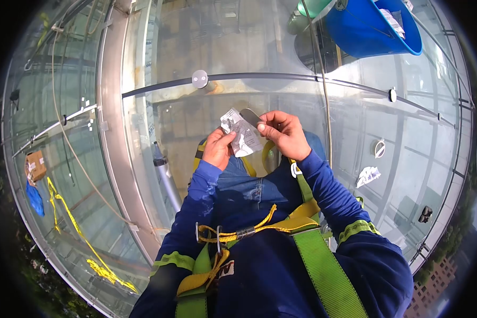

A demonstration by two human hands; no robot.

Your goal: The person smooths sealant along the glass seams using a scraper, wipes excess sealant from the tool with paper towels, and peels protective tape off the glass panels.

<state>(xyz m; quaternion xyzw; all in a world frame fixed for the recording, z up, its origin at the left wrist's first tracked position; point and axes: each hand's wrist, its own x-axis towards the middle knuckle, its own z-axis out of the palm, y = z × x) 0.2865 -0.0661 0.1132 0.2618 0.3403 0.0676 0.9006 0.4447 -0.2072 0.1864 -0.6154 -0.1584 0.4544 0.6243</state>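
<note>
My left hand (pixel 219 148) is closed on a creased piece of printed paper (pixel 245 139), thumb over its lower left edge. Between the thumb and fingers of my right hand (pixel 286 133) is a flat metal spatula blade (pixel 249 115) with a rounded end. The blade's tip overlaps the upper right edge of the paper in this view. Both hands are above my lap, over the glass panels (pixel 185 116). To the left of my knees lies a caulking gun (pixel 164 175) with a dark tip and a pale barrel.
A blue bucket (pixel 355 37) with papers inside stands at the upper right. A rope (pixel 323 95) runs down past my right side. Crumpled paper (pixel 368 176) and a white ring (pixel 379 149) lie to the right. Yellow webbing (pixel 71 217) and a cardboard box (pixel 35 166) are at the left.
</note>
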